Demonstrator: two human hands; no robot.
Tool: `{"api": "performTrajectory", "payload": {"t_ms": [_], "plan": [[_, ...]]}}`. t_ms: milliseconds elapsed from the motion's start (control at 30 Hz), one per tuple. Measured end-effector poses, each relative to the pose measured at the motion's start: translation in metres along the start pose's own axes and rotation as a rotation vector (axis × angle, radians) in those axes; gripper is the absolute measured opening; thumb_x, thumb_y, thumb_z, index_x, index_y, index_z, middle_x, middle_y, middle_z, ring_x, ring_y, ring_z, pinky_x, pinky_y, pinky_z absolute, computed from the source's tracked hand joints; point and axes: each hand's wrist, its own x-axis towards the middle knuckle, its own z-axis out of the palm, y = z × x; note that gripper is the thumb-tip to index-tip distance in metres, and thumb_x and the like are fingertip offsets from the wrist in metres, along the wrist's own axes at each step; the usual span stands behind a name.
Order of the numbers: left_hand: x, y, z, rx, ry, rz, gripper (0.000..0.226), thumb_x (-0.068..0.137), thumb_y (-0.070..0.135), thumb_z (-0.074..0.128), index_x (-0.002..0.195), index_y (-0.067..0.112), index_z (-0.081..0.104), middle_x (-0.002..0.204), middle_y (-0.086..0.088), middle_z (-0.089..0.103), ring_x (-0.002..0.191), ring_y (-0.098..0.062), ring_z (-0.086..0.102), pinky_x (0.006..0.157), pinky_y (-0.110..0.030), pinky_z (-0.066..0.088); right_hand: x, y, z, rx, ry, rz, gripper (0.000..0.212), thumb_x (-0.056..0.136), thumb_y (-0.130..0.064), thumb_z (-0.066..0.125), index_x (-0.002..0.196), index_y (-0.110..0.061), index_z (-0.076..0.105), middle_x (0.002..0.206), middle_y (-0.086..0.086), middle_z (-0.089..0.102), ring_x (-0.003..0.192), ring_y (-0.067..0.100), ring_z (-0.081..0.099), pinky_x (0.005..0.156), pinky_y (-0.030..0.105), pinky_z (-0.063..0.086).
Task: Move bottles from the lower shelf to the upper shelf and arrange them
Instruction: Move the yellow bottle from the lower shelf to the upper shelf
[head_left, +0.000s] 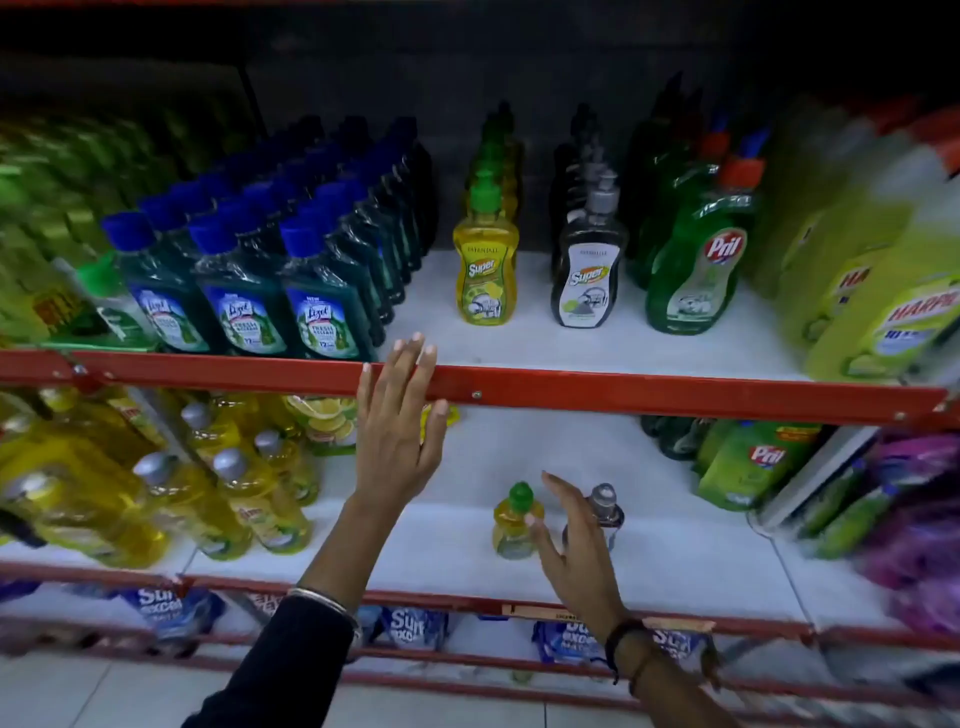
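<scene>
On the lower shelf (675, 561) stand a small yellow bottle with a green cap (511, 519) and a dark grey bottle with a silver cap (605, 506). My right hand (571, 540) is open between them, fingers spread, touching neither clearly. My left hand (400, 431) is open and raised flat against the red front rail of the upper shelf (623, 389). On the upper shelf a row of yellow Super bottles (485, 270) and a row of grey Super bottles (589, 275) run back from the front.
Blue-capped Lizol bottles (244, 291) fill the upper shelf's left, green Pril bottles (701, 260) and Harpic packs (883, 291) its right. Yellow bottles (234, 493) crowd the lower left, Pril pouches (748, 462) and purple packs (909, 519) the lower right. Blue Surf pouches (415, 629) lie beneath.
</scene>
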Motion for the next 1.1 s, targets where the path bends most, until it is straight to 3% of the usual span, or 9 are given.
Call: {"api": "performTrajectory", "payload": {"t_ms": [67,133,200,367,467,533,700,900,1100], "plan": [[0.0,-0.006,0.002,0.041,0.007,-0.011,0.049,0.102,0.034,0.029,0.147,0.015,0.03,0.152,-0.007,0.035,0.146,-0.019,0.023,0.119,-0.046,0.013,0.002,0.008,0.009,0.067,-0.07,0.098,0.055,0.089,-0.038,0.055,0.136,-0.033,0.029,0.14,-0.006,0.04,0.127,0.004,0.037,0.104,0.011,0.03],[-0.003,-0.012,0.008,0.089,-0.011,0.007,0.049,0.102,0.035,0.027,0.147,0.016,0.031,0.152,-0.007,0.036,0.146,-0.02,0.021,0.12,-0.044,0.009,0.004,0.015,0.018,0.064,-0.147,0.207,0.064,0.086,-0.019,0.062,0.14,-0.023,0.027,0.134,-0.006,0.039,0.125,0.008,0.035,0.098,0.011,0.027],[-0.005,-0.017,0.015,0.133,-0.011,0.029,0.049,0.102,0.035,0.028,0.147,0.017,0.031,0.152,-0.007,0.036,0.145,-0.021,0.021,0.12,-0.043,0.006,0.009,0.021,0.025,0.059,-0.178,0.272,0.069,0.085,-0.009,0.062,0.142,-0.015,0.026,0.127,-0.005,0.04,0.121,0.009,0.035,0.096,0.012,0.025],[-0.005,-0.031,0.032,0.237,0.08,0.088,0.047,0.101,0.035,0.032,0.146,0.021,0.027,0.149,-0.004,0.032,0.143,-0.021,0.019,0.12,-0.043,0.004,0.021,0.034,0.033,0.124,-0.183,0.329,0.061,0.083,0.011,0.055,0.136,-0.007,0.031,0.119,0.005,0.049,0.101,-0.007,0.052,0.083,-0.004,0.032],[-0.002,-0.033,0.041,0.258,0.157,0.103,0.045,0.101,0.034,0.034,0.144,0.022,0.028,0.144,-0.004,0.035,0.14,-0.021,0.021,0.12,-0.041,0.003,0.027,0.044,0.036,0.124,-0.152,0.343,0.052,0.075,0.008,0.067,0.114,-0.018,0.046,0.113,0.011,0.058,0.099,0.019,0.058,0.082,0.012,0.043],[-0.001,-0.034,0.045,0.271,0.196,0.105,0.044,0.1,0.034,0.036,0.142,0.022,0.029,0.142,-0.004,0.037,0.139,-0.021,0.022,0.119,-0.041,0.004,0.029,0.047,0.035,0.133,-0.175,0.354,0.051,0.068,0.006,0.074,0.106,-0.02,0.05,0.111,0.013,0.061,0.099,0.025,0.059,0.078,0.012,0.045],[-0.001,-0.036,0.047,0.286,0.203,0.111,0.044,0.101,0.036,0.034,0.142,0.022,0.029,0.142,-0.003,0.036,0.139,-0.021,0.021,0.12,-0.04,0.003,0.029,0.038,0.019,0.164,-0.197,0.318,0.049,0.063,-0.011,0.084,0.098,-0.031,0.056,0.104,0.002,0.067,0.099,0.02,0.062,0.086,0.025,0.047],[-0.002,-0.033,0.045,0.292,0.19,0.087,0.045,0.101,0.037,0.034,0.143,0.02,0.028,0.142,-0.004,0.036,0.139,-0.022,0.021,0.12,-0.04,0.003,0.028,-0.004,-0.015,0.251,-0.122,0.2,0.054,0.056,-0.036,0.086,0.103,-0.032,0.059,0.106,0.0,0.07,0.099,0.018,0.066,0.091,0.043,0.053],[-0.001,-0.029,0.044,0.287,0.191,0.07,0.045,0.101,0.036,0.034,0.142,0.018,0.03,0.141,-0.006,0.038,0.139,-0.024,0.023,0.12,-0.041,0.005,0.038,-0.078,-0.06,0.386,0.013,0.022,0.052,0.054,-0.031,0.086,0.101,-0.021,0.065,0.099,0.004,0.074,0.093,0.022,0.069,0.086,0.043,0.056]]}}
